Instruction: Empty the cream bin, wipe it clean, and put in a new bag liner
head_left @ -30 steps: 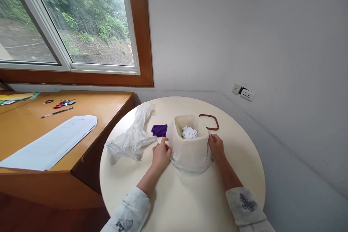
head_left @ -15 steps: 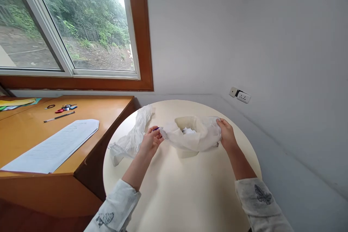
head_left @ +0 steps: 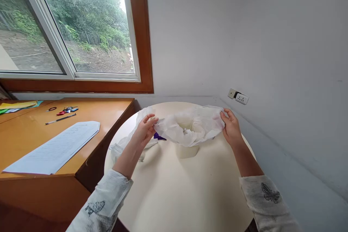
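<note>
A thin white plastic bag (head_left: 174, 133) lies over the rim of a small cream bin (head_left: 187, 151), its mouth spread wide. Some white crumpled stuff shows inside the opening. My left hand (head_left: 144, 130) pinches the bag's left edge. On the right, my right hand (head_left: 231, 127) grips the opposite edge between thumb and fingers. Both edges are lifted above the bin's rim. A purple item (head_left: 159, 136) sits just below the bag near my left hand; I cannot make out its kind. Another crumpled clear-white plastic bag (head_left: 119, 145) lies partly hidden behind my left forearm.
Everything stands on a round cream table (head_left: 179, 195). To the left, a wooden desk (head_left: 114, 114) holds white papers (head_left: 59, 148), a pen (head_left: 60, 119), keys (head_left: 67, 110) and coloured folders (head_left: 19, 105). A wall socket (head_left: 241, 98) is at the right, a window behind the desk.
Both hands have risen and pulled the bag's edges upward and outward, stretching it wider. The purple item, formerly at my left fingers, now shows below the bag.
</note>
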Demonstrator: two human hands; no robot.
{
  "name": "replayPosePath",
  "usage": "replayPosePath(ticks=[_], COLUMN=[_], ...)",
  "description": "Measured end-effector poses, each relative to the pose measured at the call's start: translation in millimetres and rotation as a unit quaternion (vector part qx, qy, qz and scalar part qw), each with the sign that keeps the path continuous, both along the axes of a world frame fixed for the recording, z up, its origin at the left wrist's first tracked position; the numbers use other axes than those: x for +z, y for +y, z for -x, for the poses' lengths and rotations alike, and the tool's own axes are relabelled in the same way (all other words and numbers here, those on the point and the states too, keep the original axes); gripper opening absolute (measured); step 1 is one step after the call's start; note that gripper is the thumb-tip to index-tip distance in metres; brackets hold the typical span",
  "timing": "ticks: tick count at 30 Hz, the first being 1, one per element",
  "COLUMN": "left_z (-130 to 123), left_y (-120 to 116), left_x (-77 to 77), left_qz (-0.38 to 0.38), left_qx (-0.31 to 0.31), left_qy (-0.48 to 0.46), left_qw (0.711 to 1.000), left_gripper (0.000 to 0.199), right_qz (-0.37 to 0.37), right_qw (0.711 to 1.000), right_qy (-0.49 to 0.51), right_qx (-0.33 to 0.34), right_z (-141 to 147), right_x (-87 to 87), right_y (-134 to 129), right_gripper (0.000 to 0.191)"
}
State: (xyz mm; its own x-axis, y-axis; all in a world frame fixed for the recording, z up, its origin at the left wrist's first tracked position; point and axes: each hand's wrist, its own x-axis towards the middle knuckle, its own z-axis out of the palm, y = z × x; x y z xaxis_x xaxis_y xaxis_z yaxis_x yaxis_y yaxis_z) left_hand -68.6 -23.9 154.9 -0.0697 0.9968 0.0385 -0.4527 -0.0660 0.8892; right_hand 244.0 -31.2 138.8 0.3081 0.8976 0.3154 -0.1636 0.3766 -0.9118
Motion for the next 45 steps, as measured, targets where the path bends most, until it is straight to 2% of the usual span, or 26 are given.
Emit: replayPosePath(ticks=[2, 4, 7, 9, 12, 14, 18, 22, 27, 29, 31, 32, 34, 36, 38, 41, 45], left_z=[7.8, 16.4, 27.5, 31.8, 33.5, 32.7, 32.3, 42.4, 67.8, 77.1, 84.0, 86.2, 87.9, 85.4, 79.3, 66.2, 48.1], left_y=[-7.0, -12.2, -14.6, -13.1, -9.5, -8.6, -12.8, -20.1, -30.5, -36.9, -43.4, -46.0, -49.0, -48.5, -44.7, -35.9, -24.1], left_x=[-4.7, -10.4, -20.9, -29.7, -45.3, -55.2, -64.0, -52.0, -19.0, -6.2, 2.8, 5.5, 7.6, 7.5, 7.8, 12.2, 21.4], left_qz=[-0.005, -0.022, -0.045, -0.045, -0.031, -0.021, -0.006, -0.011, -0.057, -0.079, -0.096, -0.104, -0.118, -0.125, -0.115, -0.095, -0.104], left_qx=[-0.051, -0.071, -0.035, 0.008, 0.087, 0.128, 0.161, 0.126, 0.024, -0.026, -0.088, -0.113, -0.135, -0.116, -0.088, -0.061, -0.023], left_qy=[0.047, 0.122, 0.248, 0.292, 0.284, 0.259, 0.220, 0.242, 0.406, 0.427, 0.430, 0.421, 0.379, 0.309, 0.239, 0.169, 0.148], left_qw=[0.998, 0.990, 0.967, 0.955, 0.954, 0.957, 0.962, 0.962, 0.912, 0.900, 0.894, 0.894, 0.908, 0.936, 0.960, 0.979, 0.983], left_gripper=[0.038, 0.040, 0.034, 0.025, 0.016, 0.017, 0.022, 0.021, 0.010, 0.010, 0.009, 0.008, 0.009, 0.009, 0.006, 0.007, 0.012], right_qz=[-0.010, -0.018, -0.027, -0.026, -0.019, -0.003, 0.045, 0.065, 0.073, 0.079, 0.089, 0.089, 0.067, 0.038, 0.023, 0.024, 0.041], right_qw=[1.000, 1.000, 0.999, 0.998, 0.996, 0.995, 0.995, 0.987, 0.943, 0.922, 0.913, 0.918, 0.946, 0.979, 0.997, 0.996, 0.989], right_qy=[0.010, 0.020, 0.039, 0.053, 0.082, 0.097, 0.076, -0.047, -0.240, -0.297, -0.319, -0.314, -0.263, -0.167, -0.049, 0.088, 0.141], right_qx=[0.014, 0.014, 0.003, 0.007, 0.011, -0.002, -0.047, -0.139, -0.217, -0.236, -0.237, -0.226, -0.180, -0.112, -0.056, -0.010, 0.003], right_z=[-9.3, -20.2, -34.5, -40.7, -46.2, -48.7, -53.5, -57.8, -63.3, -65.1, -65.9, -65.8, -64.5, -61.6, -57.8, -51.4, -42.2], right_x=[-6.4, -15.5, -30.4, -39.6, -53.1, -61.8, -72.1, -64.3, -39.7, -30.2, -21.9, -18.1, -11.7, -7.0, -3.3, 2.2, 11.3], right_y=[-8.8, -16.4, -26.0, -31.4, -37.8, -40.7, -44.6, -50.0, -62.3, -68.5, -74.2, -76.3, -77.9, -75.0, -67.5, -50.7, -30.5], right_gripper=[0.030, 0.029, 0.029, 0.028, 0.025, 0.025, 0.028, 0.026, 0.024, 0.021, 0.016, 0.013, 0.010, 0.010, 0.008, 0.001, 0.013])
